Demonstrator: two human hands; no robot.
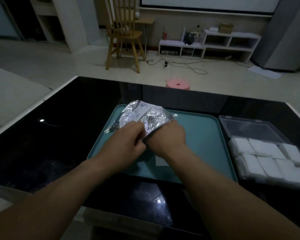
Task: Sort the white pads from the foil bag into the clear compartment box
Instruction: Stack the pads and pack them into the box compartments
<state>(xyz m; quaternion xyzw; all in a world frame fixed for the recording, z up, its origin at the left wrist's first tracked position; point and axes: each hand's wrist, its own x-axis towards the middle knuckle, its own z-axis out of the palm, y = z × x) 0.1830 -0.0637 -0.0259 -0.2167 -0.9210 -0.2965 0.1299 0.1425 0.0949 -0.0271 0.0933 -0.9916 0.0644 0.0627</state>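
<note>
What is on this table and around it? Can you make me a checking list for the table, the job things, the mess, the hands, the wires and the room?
Surface: black shiny table with a teal tray on it.
Job's things: crinkled foil bag held over the tray; open clear box right of the tray, white pads in its compartments.
Clutter: one pale square on the tray, unclear what.
Hands: left hand grips the bag's mouth; right hand reaches inside, fingers hidden.
Cables: cables loop across the floor, none on the table.
Surroundings: wooden chair, pink stool, white shelf.
</note>
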